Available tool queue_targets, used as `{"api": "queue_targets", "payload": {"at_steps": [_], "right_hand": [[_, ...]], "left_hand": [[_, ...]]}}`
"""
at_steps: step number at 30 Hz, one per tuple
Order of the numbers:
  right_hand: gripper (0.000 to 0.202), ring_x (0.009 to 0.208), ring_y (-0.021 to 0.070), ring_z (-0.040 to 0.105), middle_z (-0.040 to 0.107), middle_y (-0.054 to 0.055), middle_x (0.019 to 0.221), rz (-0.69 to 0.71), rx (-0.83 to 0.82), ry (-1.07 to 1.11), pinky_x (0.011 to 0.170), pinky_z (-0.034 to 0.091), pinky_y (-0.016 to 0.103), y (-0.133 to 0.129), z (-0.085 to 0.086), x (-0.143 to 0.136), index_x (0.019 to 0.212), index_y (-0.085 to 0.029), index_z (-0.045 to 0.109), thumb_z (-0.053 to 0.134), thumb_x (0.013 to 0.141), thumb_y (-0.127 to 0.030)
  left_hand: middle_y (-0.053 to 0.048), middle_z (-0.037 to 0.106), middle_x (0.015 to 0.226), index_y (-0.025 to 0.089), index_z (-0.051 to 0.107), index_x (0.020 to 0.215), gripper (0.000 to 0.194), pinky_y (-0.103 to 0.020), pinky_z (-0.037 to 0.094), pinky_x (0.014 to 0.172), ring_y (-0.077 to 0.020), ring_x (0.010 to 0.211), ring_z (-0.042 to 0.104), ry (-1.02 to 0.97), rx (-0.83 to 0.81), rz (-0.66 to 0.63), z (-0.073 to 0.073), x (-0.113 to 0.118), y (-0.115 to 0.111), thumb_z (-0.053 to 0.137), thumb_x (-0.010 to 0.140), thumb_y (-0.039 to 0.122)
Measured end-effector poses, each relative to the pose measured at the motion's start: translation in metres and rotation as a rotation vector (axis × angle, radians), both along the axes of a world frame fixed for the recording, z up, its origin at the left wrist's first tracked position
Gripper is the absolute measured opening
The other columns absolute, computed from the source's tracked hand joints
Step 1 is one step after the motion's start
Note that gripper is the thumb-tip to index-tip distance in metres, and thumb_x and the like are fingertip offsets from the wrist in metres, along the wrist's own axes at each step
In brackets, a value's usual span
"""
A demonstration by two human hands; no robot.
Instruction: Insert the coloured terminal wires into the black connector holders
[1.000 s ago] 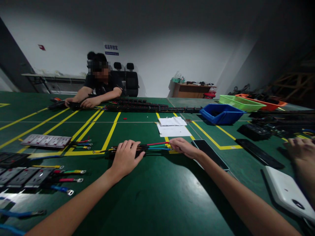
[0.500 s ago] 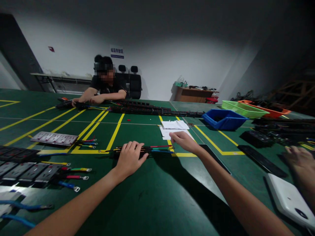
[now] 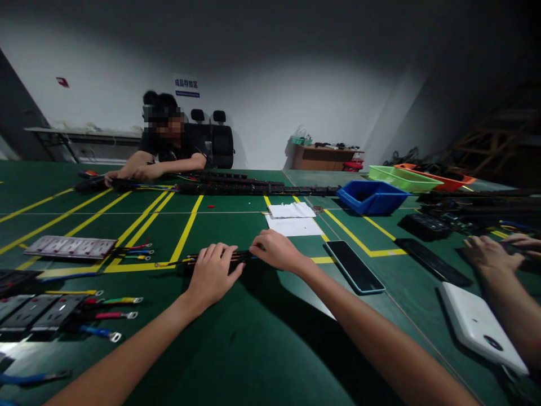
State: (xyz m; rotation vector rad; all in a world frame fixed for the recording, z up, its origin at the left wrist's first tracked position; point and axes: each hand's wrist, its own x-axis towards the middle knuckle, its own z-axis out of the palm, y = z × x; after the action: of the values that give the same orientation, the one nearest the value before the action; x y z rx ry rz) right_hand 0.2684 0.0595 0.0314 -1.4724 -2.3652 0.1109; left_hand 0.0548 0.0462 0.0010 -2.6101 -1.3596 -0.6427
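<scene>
A bundle of thin coloured wires (image 3: 189, 260) lies across the green table, along a dark strip partly covered by my hands. My left hand (image 3: 214, 269) rests over the bundle, its fingers curled across the wires and its thumb along the near side. At the bundle's right-hand part, my right hand (image 3: 274, 249) is closed in a pinch on the wires. The wire ends there are hidden behind that hand. Just beyond it lie white paper sheets (image 3: 293, 224).
Power-socket strips (image 3: 71, 247) with ring-terminal leads lie at left. A phone (image 3: 354, 266), a white device (image 3: 479, 327) and a black bar (image 3: 433, 261) are at right, near another person's hand (image 3: 492, 256). A blue bin (image 3: 372, 197) stands behind. A co-worker (image 3: 169, 144) handles cables across the table.
My right hand has moved left and down from beside the paper to the wires, uncovering the phone. My left hand stays on the bundle. The view has turned slightly right.
</scene>
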Motion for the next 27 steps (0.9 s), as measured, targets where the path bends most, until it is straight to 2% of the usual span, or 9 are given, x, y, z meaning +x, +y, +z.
{"api": "queue_targets", "payload": {"at_steps": [9,13,19,27], "right_hand": [[0.03,0.076,0.0168,0.063,0.073,0.006,0.09,0.0,-0.096,0.061,0.062,0.033,0.026,0.0048,-0.0067,-0.0016,0.095,-0.019,0.076,0.05,0.1,-0.033],[0.027,0.075,0.0167,0.064,0.073,0.005,0.087,-0.007,-0.084,0.078,0.061,0.032,0.026,0.0074,-0.009,-0.0029,0.094,-0.02,0.076,0.052,0.098,-0.033],[0.021,0.076,0.0158,0.062,0.071,0.005,0.089,0.021,-0.044,0.098,0.064,0.034,0.025,0.0079,-0.01,-0.0053,0.094,-0.018,0.075,0.056,0.096,-0.026],[0.027,0.09,0.0192,0.063,0.072,0.006,0.096,-0.007,-0.038,-0.004,0.073,0.034,0.028,0.0034,-0.0064,-0.0078,0.094,-0.02,0.073,0.048,0.101,-0.029]], "left_hand": [[-0.013,0.065,0.112,0.015,0.063,0.124,0.044,-0.047,0.046,0.088,-0.0298,0.103,0.058,-0.018,0.016,-0.013,-0.0006,-0.0004,0.0008,0.047,0.097,0.047],[-0.013,0.065,0.111,0.016,0.063,0.123,0.043,-0.047,0.046,0.088,-0.0306,0.103,0.058,-0.013,0.02,-0.011,-0.0002,-0.0003,0.0011,0.048,0.097,0.046],[-0.013,0.065,0.111,0.017,0.063,0.123,0.041,-0.047,0.046,0.088,-0.0305,0.103,0.058,0.002,0.03,-0.007,-0.0001,0.001,0.0018,0.048,0.096,0.044],[-0.013,0.065,0.113,0.017,0.062,0.125,0.042,-0.048,0.047,0.089,-0.0306,0.104,0.058,-0.006,0.0,-0.009,0.0002,0.0004,0.0013,0.047,0.096,0.044]]}}
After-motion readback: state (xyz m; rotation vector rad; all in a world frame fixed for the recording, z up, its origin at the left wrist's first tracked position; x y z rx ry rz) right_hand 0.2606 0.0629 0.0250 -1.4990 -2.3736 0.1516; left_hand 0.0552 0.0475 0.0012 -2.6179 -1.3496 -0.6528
